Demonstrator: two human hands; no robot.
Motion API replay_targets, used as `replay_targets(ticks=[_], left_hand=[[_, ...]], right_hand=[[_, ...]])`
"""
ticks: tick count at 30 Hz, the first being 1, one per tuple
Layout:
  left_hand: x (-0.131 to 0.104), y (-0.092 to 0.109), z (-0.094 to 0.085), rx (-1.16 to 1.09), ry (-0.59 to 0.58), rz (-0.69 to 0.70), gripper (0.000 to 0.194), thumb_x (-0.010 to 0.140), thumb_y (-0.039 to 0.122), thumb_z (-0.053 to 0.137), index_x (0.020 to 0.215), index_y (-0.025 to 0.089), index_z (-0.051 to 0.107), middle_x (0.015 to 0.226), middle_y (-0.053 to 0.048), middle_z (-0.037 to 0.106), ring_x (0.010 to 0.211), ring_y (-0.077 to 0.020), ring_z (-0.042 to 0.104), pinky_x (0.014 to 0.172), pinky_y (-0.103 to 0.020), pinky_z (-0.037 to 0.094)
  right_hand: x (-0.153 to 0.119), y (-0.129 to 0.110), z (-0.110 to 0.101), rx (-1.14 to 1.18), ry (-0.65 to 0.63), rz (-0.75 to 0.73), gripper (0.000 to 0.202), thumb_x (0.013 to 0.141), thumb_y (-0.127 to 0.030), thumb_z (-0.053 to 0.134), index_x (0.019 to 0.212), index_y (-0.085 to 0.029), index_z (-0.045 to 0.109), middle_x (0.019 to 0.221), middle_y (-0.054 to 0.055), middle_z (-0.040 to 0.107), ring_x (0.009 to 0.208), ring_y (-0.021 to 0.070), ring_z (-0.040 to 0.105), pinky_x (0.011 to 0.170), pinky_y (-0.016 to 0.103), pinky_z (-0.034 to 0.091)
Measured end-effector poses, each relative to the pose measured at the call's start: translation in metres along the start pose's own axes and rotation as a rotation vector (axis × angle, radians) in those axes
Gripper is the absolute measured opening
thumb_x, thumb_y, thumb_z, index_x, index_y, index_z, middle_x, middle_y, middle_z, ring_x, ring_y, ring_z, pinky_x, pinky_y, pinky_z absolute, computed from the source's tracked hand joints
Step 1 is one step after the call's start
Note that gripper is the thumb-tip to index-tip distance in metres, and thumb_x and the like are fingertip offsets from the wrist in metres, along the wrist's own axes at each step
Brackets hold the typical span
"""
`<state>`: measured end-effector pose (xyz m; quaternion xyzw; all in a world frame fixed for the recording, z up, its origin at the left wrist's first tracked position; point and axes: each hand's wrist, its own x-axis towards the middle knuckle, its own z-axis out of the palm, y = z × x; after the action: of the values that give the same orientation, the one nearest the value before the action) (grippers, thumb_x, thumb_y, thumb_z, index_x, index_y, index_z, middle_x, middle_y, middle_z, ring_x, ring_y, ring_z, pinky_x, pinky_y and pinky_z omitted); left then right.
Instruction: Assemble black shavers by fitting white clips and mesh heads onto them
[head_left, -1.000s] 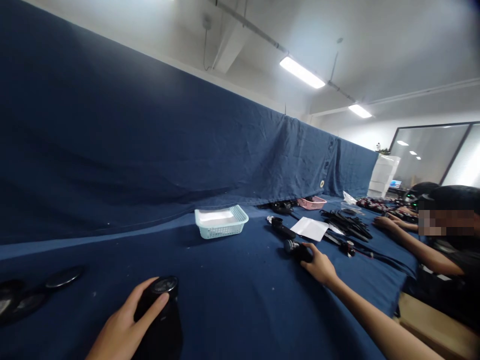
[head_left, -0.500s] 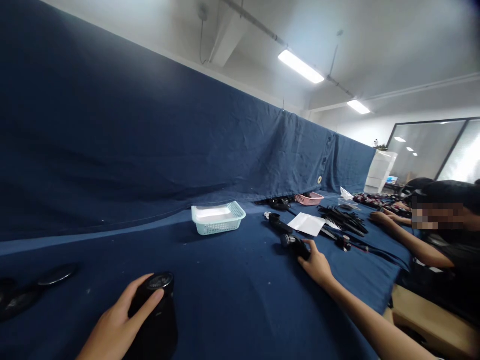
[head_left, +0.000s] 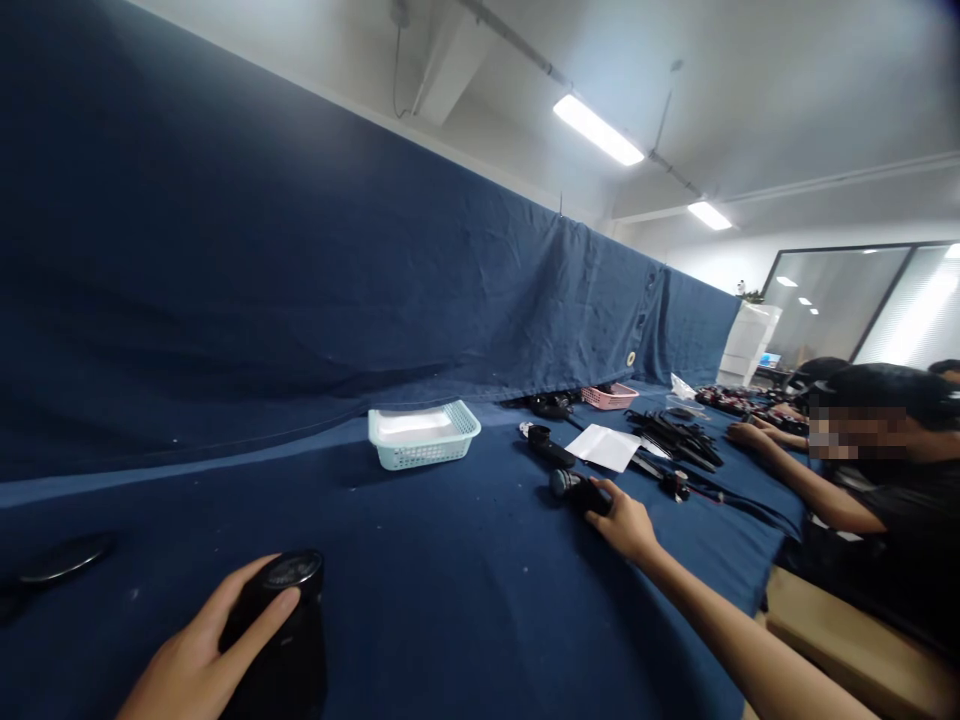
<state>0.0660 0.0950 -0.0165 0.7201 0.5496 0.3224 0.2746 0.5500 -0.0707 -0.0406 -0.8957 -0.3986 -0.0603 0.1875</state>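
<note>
In the head view's lower left, my left hand [head_left: 202,640] is closed around the upper part of a black, bottle-like device [head_left: 289,640]. Its round, glossy top faces up between my thumb and fingers. Farther out on the right, my right hand [head_left: 624,520] grips the near end of a black handheld device with a rounded grey head [head_left: 574,488], which lies low over the cloth. Just beyond it is another black device with a pale tip [head_left: 547,445]. White paper sheets [head_left: 604,447] lie close by.
A light-blue basket [head_left: 424,455] with white paper stands in the middle. Black strips [head_left: 679,440] and a pink basket [head_left: 611,398] lie at the back right. A black disc [head_left: 67,557] rests at left. Another person [head_left: 885,480] works at the right; a blue curtain [head_left: 337,280] hangs behind.
The whole view has shifted slightly, so most things appear a little farther left. Both hands keep their holds on the same devices.
</note>
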Motion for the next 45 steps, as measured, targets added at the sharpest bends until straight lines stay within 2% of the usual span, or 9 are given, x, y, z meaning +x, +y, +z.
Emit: replay_targets(ticks=[4,9,15,20,25,32,45], left_hand=[[0.007,-0.008,0.001,-0.076,-0.123,-0.099,0.051,0.083,0.065,0.047,0.123,0.033,0.053,0.113,0.004,0.073,0.108,-0.0281,0.066,0.097,-0.042,0.049],[0.008,-0.009,0.000,-0.060,-0.147,-0.133,0.053,0.084,0.066,0.045,0.125,0.034,0.049,0.118,0.005,0.070,0.112,-0.0292,0.064,0.100,-0.044,0.047],[0.011,-0.012,0.001,-0.026,-0.186,-0.136,0.060,0.083,0.070,0.040,0.130,0.032,0.045,0.122,0.000,0.067,0.112,-0.0294,0.063,0.100,-0.041,0.047],[0.014,-0.021,0.004,-0.024,-0.191,-0.118,0.062,0.081,0.072,0.040,0.129,0.033,0.045,0.126,-0.001,0.065,0.116,-0.0282,0.062,0.099,-0.038,0.048],[0.015,-0.026,0.005,-0.009,-0.175,-0.116,0.064,0.081,0.072,0.038,0.129,0.031,0.045,0.122,-0.002,0.067,0.109,-0.0291,0.065,0.098,-0.039,0.049],[0.018,-0.031,0.007,-0.041,-0.167,-0.110,0.064,0.077,0.075,0.040,0.127,0.034,0.047,0.121,0.000,0.068,0.113,-0.0285,0.064,0.103,-0.039,0.045],[0.014,-0.022,0.004,0.002,-0.145,-0.113,0.063,0.078,0.074,0.040,0.126,0.033,0.049,0.117,0.000,0.070,0.107,-0.0279,0.067,0.094,-0.036,0.052]], right_hand=[[0.003,-0.001,-0.006,-0.020,-0.026,-0.026,0.037,0.092,-0.035,0.058,0.125,-0.018,0.054,0.112,0.007,0.065,0.094,0.0208,0.065,0.084,0.043,0.054],[0.006,-0.002,-0.008,-0.053,-0.042,-0.037,0.037,0.092,-0.034,0.059,0.125,-0.018,0.054,0.117,0.008,0.063,0.102,0.0230,0.063,0.091,0.047,0.050],[0.003,-0.005,-0.005,-0.092,-0.045,-0.052,0.037,0.092,-0.035,0.059,0.125,-0.017,0.054,0.113,0.007,0.064,0.098,0.0221,0.064,0.090,0.046,0.050],[0.002,-0.009,-0.001,-0.103,-0.027,-0.051,0.040,0.092,-0.036,0.058,0.127,-0.018,0.052,0.111,0.007,0.065,0.095,0.0216,0.065,0.088,0.046,0.051],[0.002,-0.010,0.001,-0.113,-0.011,-0.036,0.041,0.092,-0.038,0.057,0.128,-0.018,0.051,0.110,0.006,0.066,0.095,0.0218,0.065,0.090,0.047,0.050],[0.004,-0.009,0.002,-0.128,-0.003,-0.029,0.041,0.092,-0.039,0.057,0.127,-0.017,0.052,0.110,0.007,0.066,0.097,0.0223,0.065,0.093,0.048,0.047],[0.000,-0.011,0.004,-0.075,0.045,-0.023,0.041,0.092,-0.038,0.057,0.128,-0.018,0.051,0.111,0.007,0.065,0.096,0.0220,0.065,0.092,0.048,0.048]])
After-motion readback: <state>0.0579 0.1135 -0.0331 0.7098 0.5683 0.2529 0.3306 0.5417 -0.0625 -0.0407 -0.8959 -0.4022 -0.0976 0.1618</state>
